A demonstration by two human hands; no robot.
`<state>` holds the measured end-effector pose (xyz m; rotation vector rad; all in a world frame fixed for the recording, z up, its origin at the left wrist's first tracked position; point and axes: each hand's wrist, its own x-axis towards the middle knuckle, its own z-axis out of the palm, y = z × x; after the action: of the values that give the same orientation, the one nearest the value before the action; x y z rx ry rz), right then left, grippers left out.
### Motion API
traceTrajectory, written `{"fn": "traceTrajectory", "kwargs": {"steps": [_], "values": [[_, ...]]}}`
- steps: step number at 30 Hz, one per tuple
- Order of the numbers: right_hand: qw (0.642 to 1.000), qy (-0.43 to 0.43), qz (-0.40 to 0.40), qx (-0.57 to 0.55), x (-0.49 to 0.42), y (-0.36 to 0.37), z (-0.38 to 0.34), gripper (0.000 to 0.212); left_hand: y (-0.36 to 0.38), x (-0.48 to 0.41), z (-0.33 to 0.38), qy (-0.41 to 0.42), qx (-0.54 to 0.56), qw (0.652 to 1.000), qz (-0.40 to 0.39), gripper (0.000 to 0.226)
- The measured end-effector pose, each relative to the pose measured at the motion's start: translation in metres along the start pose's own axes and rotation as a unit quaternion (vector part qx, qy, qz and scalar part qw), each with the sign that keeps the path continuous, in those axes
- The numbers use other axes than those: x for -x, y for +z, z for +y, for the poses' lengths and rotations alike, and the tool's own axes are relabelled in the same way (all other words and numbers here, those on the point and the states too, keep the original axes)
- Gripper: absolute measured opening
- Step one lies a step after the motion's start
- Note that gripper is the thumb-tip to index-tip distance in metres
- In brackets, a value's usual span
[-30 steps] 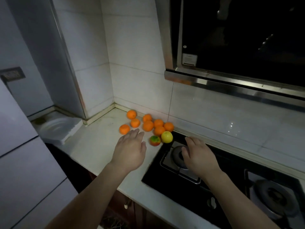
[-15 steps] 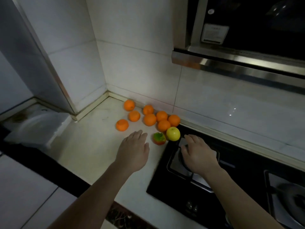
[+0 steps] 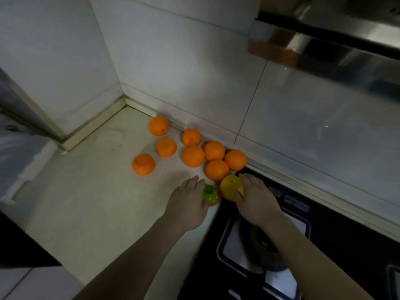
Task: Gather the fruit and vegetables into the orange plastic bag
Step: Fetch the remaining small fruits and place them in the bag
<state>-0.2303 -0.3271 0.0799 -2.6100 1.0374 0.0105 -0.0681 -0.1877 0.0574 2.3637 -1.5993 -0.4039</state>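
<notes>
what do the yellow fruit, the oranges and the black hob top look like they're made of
Yellow fruit: smooth, even colour with a soft sheen, possibly plastic, though it could be real.
Oranges: matte, very uniform orange skins, some dimpled; real or imitation, the blur leaves it open.
Hob top: black, flat and smooth, probably glass.

The pale countertop [image 3: 86, 202] bears eight oranges [image 3: 193, 156], a red-green fruit [image 3: 211, 197] and a yellow fruit [image 3: 229, 186].
</notes>
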Motion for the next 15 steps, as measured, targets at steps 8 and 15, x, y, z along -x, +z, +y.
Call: {"fn": "traceTrajectory", "kwargs": {"steps": [8,15], "values": [[0.999,-0.027,-0.028,-0.036,-0.026,0.026,0.014,0.067,0.034,-0.030,-0.001,-0.012,0.033,0.999,-0.034,0.069],[0.998,-0.041,-0.023,-0.029,-0.034,0.034,0.017,0.063,0.045,-0.038,-0.003,-0.016,0.055,0.998,-0.037,0.042]]}}
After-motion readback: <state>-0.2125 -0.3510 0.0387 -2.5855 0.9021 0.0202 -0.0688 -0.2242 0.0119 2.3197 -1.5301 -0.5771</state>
